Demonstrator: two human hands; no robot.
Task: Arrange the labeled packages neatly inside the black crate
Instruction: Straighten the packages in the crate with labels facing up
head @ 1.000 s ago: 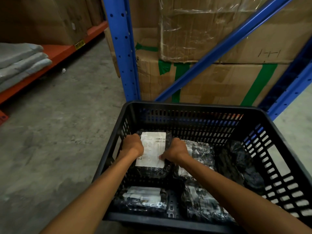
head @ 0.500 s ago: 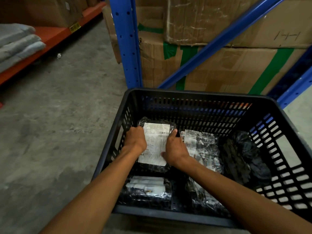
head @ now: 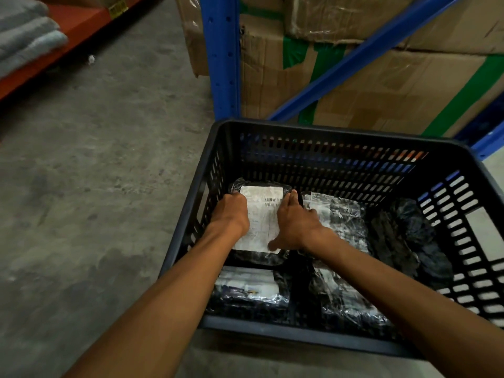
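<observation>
— Since a second ago, what has shifted?

— Both hands have slid the black plastic-wrapped package with the white printed label [head: 263, 214] farther toward the crate's far left corner, and the view now tilts lower over the black slotted plastic crate [head: 321, 126].

— How are the hands set?

— From my feed, the left hand [head: 230, 214] presses against the package's left edge with fingers curled, and the right hand [head: 296, 221] lies on its right edge, thumb stretched across the label's lower corner. Both grasp that package between them.

— Describe the package.

— It is flat and rectangular, wrapped in glossy, crinkled film; the paper label covers most of the top, with barcodes near the upper right.

— What else is in the crate?

— A second glossy wrapped package [head: 338, 219] lies just beside it on the right, and a third labelled package [head: 248, 291] lies nearer me on the left. A fourth wrapped package [head: 346, 298] lies under my right forearm. A rumpled dark bundle [head: 409, 236] fills the right side.

— And outside?

— I see a rough grey concrete floor [head: 95, 173], a blue steel rack upright [head: 221, 55] and taped brown cardboard cartons [head: 395, 85].
</observation>
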